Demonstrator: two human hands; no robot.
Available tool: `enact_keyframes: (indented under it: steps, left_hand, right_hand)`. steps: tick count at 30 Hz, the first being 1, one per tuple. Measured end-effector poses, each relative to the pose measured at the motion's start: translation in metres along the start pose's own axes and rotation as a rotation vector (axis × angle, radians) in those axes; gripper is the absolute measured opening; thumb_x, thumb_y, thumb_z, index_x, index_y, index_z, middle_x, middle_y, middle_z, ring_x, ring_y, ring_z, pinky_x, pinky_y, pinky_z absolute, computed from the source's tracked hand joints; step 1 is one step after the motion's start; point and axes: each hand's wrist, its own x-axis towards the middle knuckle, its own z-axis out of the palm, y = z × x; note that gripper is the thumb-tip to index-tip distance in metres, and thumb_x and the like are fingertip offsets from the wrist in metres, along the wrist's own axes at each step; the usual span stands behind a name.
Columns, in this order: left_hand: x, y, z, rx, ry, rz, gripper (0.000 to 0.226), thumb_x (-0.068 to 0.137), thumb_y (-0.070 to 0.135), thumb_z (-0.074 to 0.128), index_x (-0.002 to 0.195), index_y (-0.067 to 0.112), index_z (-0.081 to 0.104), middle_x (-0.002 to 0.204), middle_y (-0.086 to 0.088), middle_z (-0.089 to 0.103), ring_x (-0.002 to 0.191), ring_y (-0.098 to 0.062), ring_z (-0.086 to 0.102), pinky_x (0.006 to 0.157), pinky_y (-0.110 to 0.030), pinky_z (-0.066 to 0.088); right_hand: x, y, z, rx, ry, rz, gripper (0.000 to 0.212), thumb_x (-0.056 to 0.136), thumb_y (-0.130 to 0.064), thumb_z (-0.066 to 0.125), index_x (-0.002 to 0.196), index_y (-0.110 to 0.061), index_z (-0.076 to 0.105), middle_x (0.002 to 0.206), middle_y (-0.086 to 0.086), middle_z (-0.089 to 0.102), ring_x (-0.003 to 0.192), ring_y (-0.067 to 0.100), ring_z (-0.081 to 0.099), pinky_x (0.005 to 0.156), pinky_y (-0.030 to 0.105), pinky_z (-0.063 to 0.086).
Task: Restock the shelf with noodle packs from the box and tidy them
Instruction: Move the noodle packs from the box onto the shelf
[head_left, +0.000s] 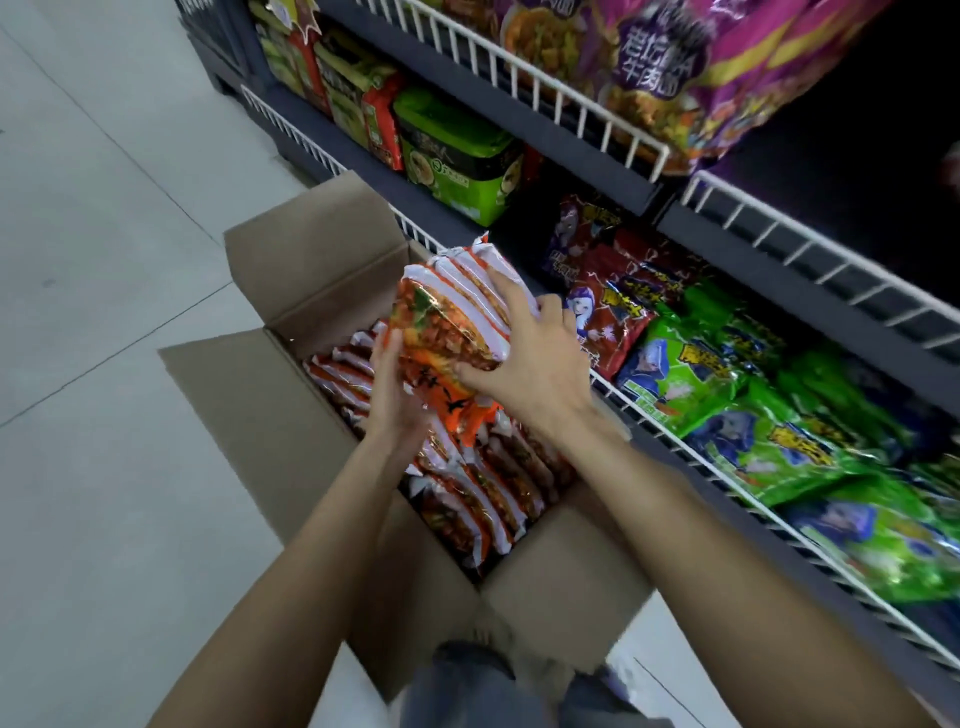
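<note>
Orange-and-white noodle packs, brown cardboard box, green packs lower right, purple bags top, white wire rails.

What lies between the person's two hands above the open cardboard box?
In the head view, a bundle of orange and white noodle packs sits between the left hand and right hand, above the brown cardboard box.
</note>
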Motion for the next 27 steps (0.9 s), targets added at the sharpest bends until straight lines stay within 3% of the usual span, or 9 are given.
enact_keyframes:
  steps: [4, 8, 11, 14, 16, 18, 21, 24, 27]
  left_hand:
    - [-0.046, 0.013, 0.036, 0.025, -0.190, 0.042, 0.077, 0.080, 0.034, 0.063, 0.147, 0.014, 0.029, 0.144, -0.009, 0.044, 0.128, -0.027, 0.047, 0.103, -0.041, 0.041]
    - [-0.097, 0.015, 0.085, 0.209, -0.388, 0.021, 0.017, 0.096, 0.015, 0.044, 0.106, 0.019, 0.058, 0.091, 0.018, 0.072, 0.092, 0.003, 0.065, 0.083, -0.017, 0.047]
    - [-0.140, 0.006, 0.131, 0.203, -0.504, -0.054, 0.038, 0.097, 0.040, 0.036, 0.113, 0.017, 0.060, 0.099, 0.001, 0.073, 0.094, -0.014, 0.068, 0.075, -0.028, 0.056]
    - [-0.178, -0.011, 0.182, 0.217, -0.659, -0.091, 0.042, 0.097, 0.044, 0.030, 0.106, 0.017, 0.061, 0.088, 0.000, 0.074, 0.081, -0.014, 0.071, 0.067, -0.027, 0.058]
    - [-0.199, -0.027, 0.212, 0.306, -0.742, -0.081, 0.040, 0.094, 0.042, 0.041, 0.120, 0.015, 0.058, 0.094, 0.000, 0.074, 0.085, -0.014, 0.070, 0.070, -0.029, 0.057]
    - [-0.217, -0.045, 0.241, 0.427, -0.849, -0.051, 0.070, 0.078, 0.050, 0.066, 0.137, 0.017, 0.045, 0.109, 0.001, 0.069, 0.095, -0.014, 0.068, 0.072, -0.026, 0.055]
    - [-0.240, -0.079, 0.280, 0.635, -1.018, 0.060, 0.114, 0.047, 0.073, 0.075, 0.143, 0.033, 0.030, 0.127, 0.011, 0.059, 0.109, -0.006, 0.061, 0.088, -0.028, 0.048]
    - [-0.267, -0.110, 0.322, 0.663, -1.095, 0.112, 0.120, 0.045, 0.081, 0.068, 0.146, 0.042, 0.016, 0.139, 0.013, 0.048, 0.117, -0.002, 0.054, 0.099, -0.030, 0.041]
    - [-0.287, -0.139, 0.361, 0.679, -1.170, 0.133, 0.115, 0.050, 0.089, 0.055, 0.147, 0.045, 0.011, 0.150, 0.011, 0.034, 0.130, -0.008, 0.042, 0.112, -0.045, 0.028]
  right_hand:
    - [-0.045, 0.006, -0.044, 0.129, 0.114, 0.077, 0.092, 0.067, -0.060, 0.070, 0.144, -0.042, 0.024, 0.125, 0.004, 0.039, 0.118, 0.026, 0.039, 0.081, 0.037, 0.046]
    - [-0.090, 0.024, -0.092, 0.386, 0.300, 0.148, 0.087, 0.067, -0.058, 0.075, 0.140, -0.041, 0.031, 0.132, -0.004, 0.045, 0.119, 0.015, 0.041, 0.087, 0.031, 0.042]
    - [-0.128, 0.046, -0.124, 0.683, 0.410, 0.236, 0.084, 0.065, -0.057, 0.078, 0.136, -0.041, 0.037, 0.139, -0.018, 0.043, 0.129, 0.010, 0.041, 0.099, 0.036, 0.042]
    - [-0.167, 0.075, -0.158, 0.871, 0.519, 0.332, 0.086, 0.059, -0.058, 0.082, 0.132, -0.047, 0.039, 0.137, -0.018, 0.048, 0.123, 0.013, 0.052, 0.095, 0.048, 0.049]
    - [-0.194, 0.100, -0.182, 0.982, 0.599, 0.399, 0.085, 0.057, -0.052, 0.084, 0.130, -0.045, 0.042, 0.136, -0.013, 0.051, 0.121, 0.014, 0.055, 0.096, 0.047, 0.049]
    - [-0.222, 0.129, -0.207, 1.070, 0.667, 0.482, 0.083, 0.053, -0.054, 0.085, 0.126, -0.046, 0.047, 0.136, -0.008, 0.052, 0.120, 0.019, 0.056, 0.099, 0.049, 0.047]
    - [-0.259, 0.164, -0.239, 1.167, 0.718, 0.577, 0.085, 0.051, -0.057, 0.085, 0.126, -0.046, 0.047, 0.131, -0.003, 0.058, 0.114, 0.022, 0.060, 0.097, 0.050, 0.048]
    - [-0.288, 0.194, -0.265, 1.206, 0.790, 0.586, 0.078, 0.063, -0.049, 0.081, 0.131, -0.036, 0.046, 0.118, -0.003, 0.066, 0.104, 0.021, 0.066, 0.079, 0.039, 0.054]
    - [-0.311, 0.229, -0.288, 1.284, 0.914, 0.631, 0.064, 0.071, -0.047, 0.077, 0.126, -0.032, 0.048, 0.117, -0.001, 0.064, 0.105, 0.022, 0.065, 0.082, 0.042, 0.055]
